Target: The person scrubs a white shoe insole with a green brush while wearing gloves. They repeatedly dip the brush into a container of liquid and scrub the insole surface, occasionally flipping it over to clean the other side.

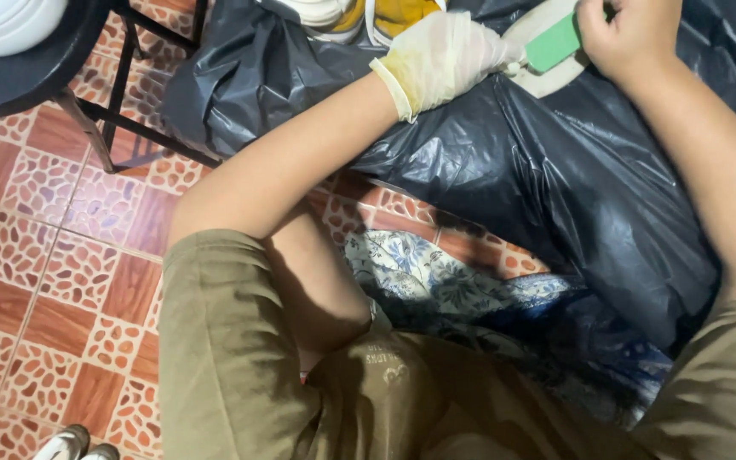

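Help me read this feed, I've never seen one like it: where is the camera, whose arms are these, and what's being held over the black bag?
There is one picture, taken by a camera worn on a person's head and looking down, so both arms are that person's own. They sit with knees in olive shorts above a tiled floor.

The left hand wears a thin, pale glove and rests on a pale shoe sole. The right hand is bare and closed around a green brush set against that sole.

A black plastic bag is spread underneath. A blue floral cloth lies by the knees, yellow and white shoes sit at the top, and a dark stool stands top left.
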